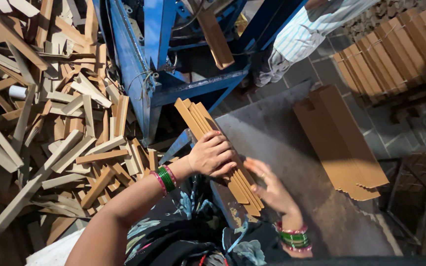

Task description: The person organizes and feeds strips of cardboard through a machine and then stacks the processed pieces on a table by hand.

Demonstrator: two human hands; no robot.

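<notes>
I see my left hand (213, 154) closed over a small bundle of long, flat brown cardboard strips (198, 118), gripping it from above near its middle. The bundle lies slantwise at the near edge of the grey, worn metal worktop (277, 133), its far end jutting out past the edge towards the blue steel machine frame (134, 64). My right hand (268, 184) is open, fingers spread, pressed flat along the right side of the bundle's near end, touching it rather than clasping it. Both of my wrists carry green and pink bangles.

Further right on the worktop, well apart from my hands, lies a neat stack of longer brown cardboard strips (338, 140). To the left, below the frame, the floor is heaped with loose offcuts of pale and brown cardboard (70, 123). At the top, another person in a striped shirt (306, 34) stands beside the machine, and bundles of tied cardboard strips (395, 54) lie at the upper right.
</notes>
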